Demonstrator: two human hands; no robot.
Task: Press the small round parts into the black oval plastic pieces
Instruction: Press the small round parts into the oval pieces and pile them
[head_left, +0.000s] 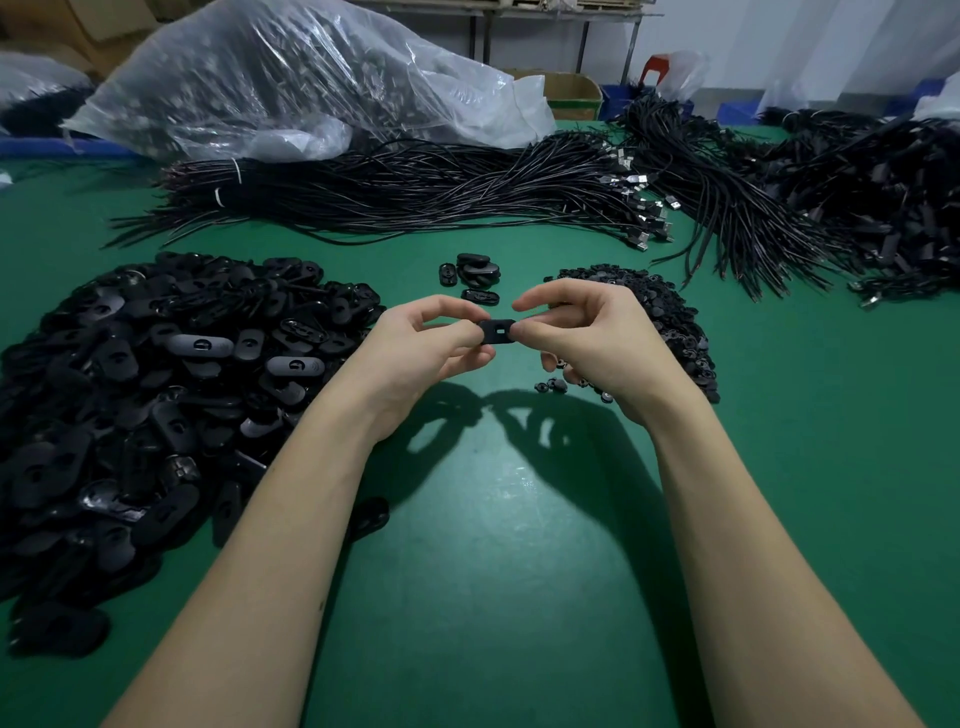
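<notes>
Both hands up over the middle of the green surface, pinching one black oval piece between them. Left hand grips its left end with curled thumb and fingers, right hand pinches the right end. A small pale slot shows on the piece's face. Whether a round part is already seated, can't tell.

Handling, as a guess: oval piece looks like light, stiff moulded plastic, smooth, a bit slippery; best held by the ends or long edges so the middle stays free for pressing. Small round parts are tiny and light, likely to roll or flick away; take one at a time with the fingertips.

Supply: big pile of oval pieces on the left, reaching to the near left edge. Pile of small round parts just right of the right hand, a few strays under it. A small cluster of ovals just beyond the hands, possibly finished ones.

Farther off: bundles of black cables with metal plugs across the surface, more heaped far right. Large clear plastic bag of dark stock far left. Behind, cardboard box, blue bins, pale wall. Workshop setting, dim light, strong hand shadows on the surface.
</notes>
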